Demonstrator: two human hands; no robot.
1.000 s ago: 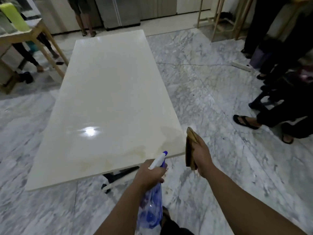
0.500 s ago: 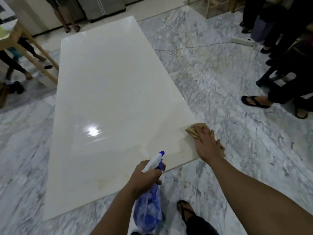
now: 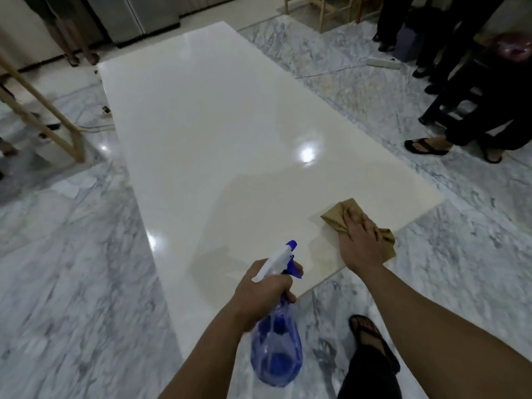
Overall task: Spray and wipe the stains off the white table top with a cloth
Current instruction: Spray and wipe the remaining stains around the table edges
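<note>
The long white table top (image 3: 218, 133) runs away from me, with faint yellowish stains (image 3: 325, 254) near its front right edge. My right hand (image 3: 359, 243) lies flat with straight fingers on a tan cloth (image 3: 335, 217), pressing it onto the table by that edge. My left hand (image 3: 262, 295) grips the neck of a blue see-through spray bottle (image 3: 276, 352), its white and blue nozzle (image 3: 283, 254) pointing over the table's near end.
Marble floor (image 3: 72, 283) surrounds the table. People's legs and sandalled feet (image 3: 426, 146) stand at the right, with more legs at the far left. A wooden frame (image 3: 49, 116) stands at the left. A power strip and cable (image 3: 383, 63) lie at the back right. My own foot (image 3: 368, 338) is near the table's edge.
My right hand brought the cloth from beside the table down onto its front right corner and pressed it flat. The view has swung, so the table now sits more to the left.
</note>
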